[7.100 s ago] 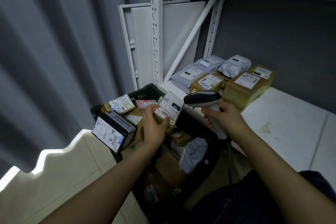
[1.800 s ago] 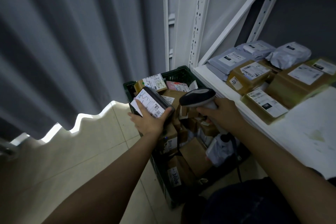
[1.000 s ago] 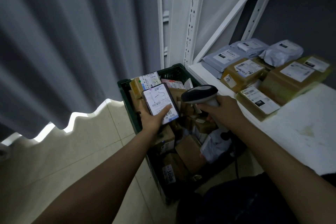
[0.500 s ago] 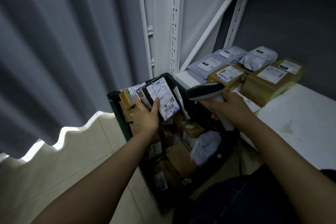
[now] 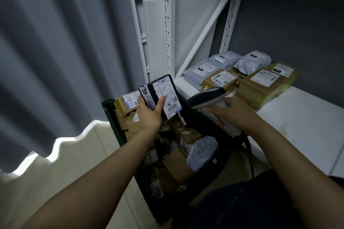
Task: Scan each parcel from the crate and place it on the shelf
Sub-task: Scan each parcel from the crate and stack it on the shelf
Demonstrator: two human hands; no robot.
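A: Where does the parcel sit against your left grip?

B: Your left grip (image 5: 149, 115) is clenched on the black parcel (image 5: 163, 96). Your thumb lies across the white label on its face, and the other fingers wrap its dark left edge. The parcel rises out of the top of the grip, tilted, with the label turned toward you and the barcode at its lower end. It is held in the air above the far end of the crate (image 5: 107, 103).

A: And your right?

B: Your right grip (image 5: 232, 111) is wrapped round the pale handle of the scanner (image 5: 204, 97). The scanner's dark head sticks out to the left of the grip and points toward the label, near it but not touching. That puts the scanner over the crate's right wall. Its cable (image 5: 249, 147) hangs from the handle's butt down the outside of that wall.

A: What lies in the crate itself?

B: Brown boxes lie piled at all angles. There is a grey bag (image 5: 202, 152) against the right wall and a labelled box (image 5: 158, 189) at the near end. Another labelled box (image 5: 128, 102) sits in the far left corner, just behind your parcel.

A: And around it?

B: The shelf (image 5: 297, 126) runs along the crate's right side, just beside it. Grey mailers (image 5: 201, 70) and brown parcels (image 5: 260, 87) crowd the shelf beyond the crate's far end. A curtain (image 5: 55, 61) hangs to the crate's left, over the tiled floor (image 5: 74, 163).
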